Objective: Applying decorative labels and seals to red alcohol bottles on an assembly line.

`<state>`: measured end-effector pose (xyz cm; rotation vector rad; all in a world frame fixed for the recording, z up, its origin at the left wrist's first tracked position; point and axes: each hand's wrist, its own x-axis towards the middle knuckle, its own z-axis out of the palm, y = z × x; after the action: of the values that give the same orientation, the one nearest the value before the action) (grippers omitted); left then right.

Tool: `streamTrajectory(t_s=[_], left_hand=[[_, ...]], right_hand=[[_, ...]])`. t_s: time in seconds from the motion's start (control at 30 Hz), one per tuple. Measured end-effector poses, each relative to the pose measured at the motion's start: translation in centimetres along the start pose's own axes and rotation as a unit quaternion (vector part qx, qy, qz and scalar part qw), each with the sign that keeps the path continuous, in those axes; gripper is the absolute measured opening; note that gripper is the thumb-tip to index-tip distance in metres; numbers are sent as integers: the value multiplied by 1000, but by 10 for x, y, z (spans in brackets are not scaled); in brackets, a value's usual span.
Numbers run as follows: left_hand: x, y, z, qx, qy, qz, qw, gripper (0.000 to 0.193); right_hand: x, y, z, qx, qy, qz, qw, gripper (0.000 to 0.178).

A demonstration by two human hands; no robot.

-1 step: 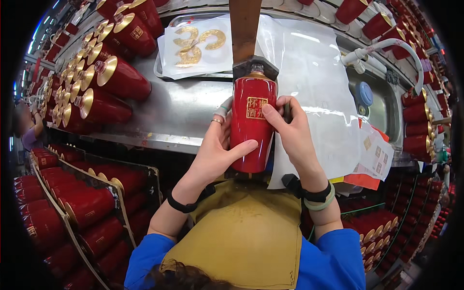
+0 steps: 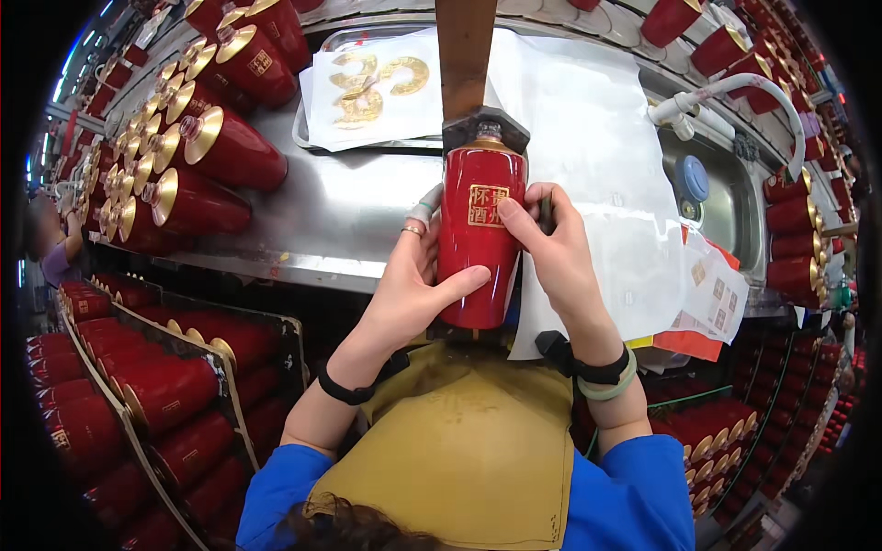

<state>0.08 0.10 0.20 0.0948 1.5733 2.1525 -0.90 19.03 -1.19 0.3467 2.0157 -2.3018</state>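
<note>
Between the fingers [image 2: 546, 194], a red bottle [image 2: 476, 255] bears a gold square pattern [image 2: 488, 206]; leftward, red bottles with gold shoulders [image 2: 208, 134]; rightward, a white sheet [image 2: 597, 156]; below, a mustard-yellow apron [image 2: 459, 450].

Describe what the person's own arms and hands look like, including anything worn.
Blue sleeves leave both forearms bare. The left hand has a gold-coloured ring, a pale fingertip covering and a black wristband. The right hand has a black strap and a pale green band at the wrist.
</note>
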Motion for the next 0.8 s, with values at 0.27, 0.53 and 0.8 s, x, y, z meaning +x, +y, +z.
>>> streamTrajectory(t_s=[0.27,0.53,0.8], left_hand=[[0,-2,0,-3,0,0,1000,100],[2,-1,0,0,-2,6,1000,101],[1,-6,-1,21,12,-7,1000,102]], right_hand=[[-1,1,-1,-1,-6,2,1000,23],[3,-7,-7,-17,-20,-2,1000,28],[5,-74,4,-377,-240,-423,789,32]])
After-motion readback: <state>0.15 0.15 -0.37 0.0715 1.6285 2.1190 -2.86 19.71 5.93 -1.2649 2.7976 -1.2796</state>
